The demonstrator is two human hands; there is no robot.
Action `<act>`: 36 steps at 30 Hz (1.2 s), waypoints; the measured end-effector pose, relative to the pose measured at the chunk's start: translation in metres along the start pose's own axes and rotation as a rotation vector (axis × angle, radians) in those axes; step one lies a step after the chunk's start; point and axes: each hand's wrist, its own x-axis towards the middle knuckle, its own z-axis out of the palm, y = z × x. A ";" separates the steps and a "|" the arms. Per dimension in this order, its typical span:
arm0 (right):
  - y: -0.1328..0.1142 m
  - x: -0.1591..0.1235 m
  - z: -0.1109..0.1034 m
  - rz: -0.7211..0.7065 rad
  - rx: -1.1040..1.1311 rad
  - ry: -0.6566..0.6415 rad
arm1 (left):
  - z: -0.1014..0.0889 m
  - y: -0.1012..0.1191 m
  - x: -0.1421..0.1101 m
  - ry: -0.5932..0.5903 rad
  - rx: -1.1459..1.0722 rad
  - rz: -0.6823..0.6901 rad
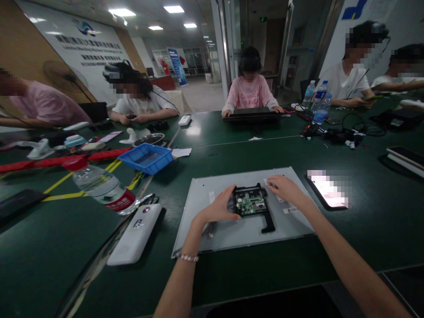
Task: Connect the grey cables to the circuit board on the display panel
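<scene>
A flat grey metal panel [225,234] lies on the green table in front of me. On it rests a black plastic bracket [269,222] with a green circuit board [250,206] inside. My left hand [220,207] is curved around the bracket's left side, fingers at its upper corner and thumb at its lower one. Just off the bracket's upper right corner, my right hand [285,187] has its fingers pinched together low over the panel. Something small and dark shows at those fingertips, too small to name. A white label [290,210] is stuck on the panel near my right wrist.
Right of the panel lies a lit phone [327,190]. To the left are a white power bank [135,236], a tilted water bottle [102,185] and a blue basket [147,159]. Several people sit around the table; one across from me holds a dark panel [255,115].
</scene>
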 end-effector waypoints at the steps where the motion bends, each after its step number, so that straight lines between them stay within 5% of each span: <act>1: 0.002 0.000 0.002 0.004 0.019 0.013 | 0.001 -0.001 0.000 0.002 -0.002 0.004; 10: 0.010 -0.001 0.004 -0.038 0.050 0.066 | -0.001 0.000 -0.002 0.025 -0.048 0.066; 21: -0.022 0.005 -0.009 0.042 0.048 0.158 | 0.001 0.000 0.000 0.037 -0.057 0.014; 29: -0.072 0.038 -0.001 -0.061 -0.057 -0.011 | 0.002 -0.002 0.000 0.043 -0.038 0.015; 36: -0.089 0.047 0.006 -0.098 -0.067 -0.088 | 0.002 -0.001 0.001 0.038 -0.036 0.023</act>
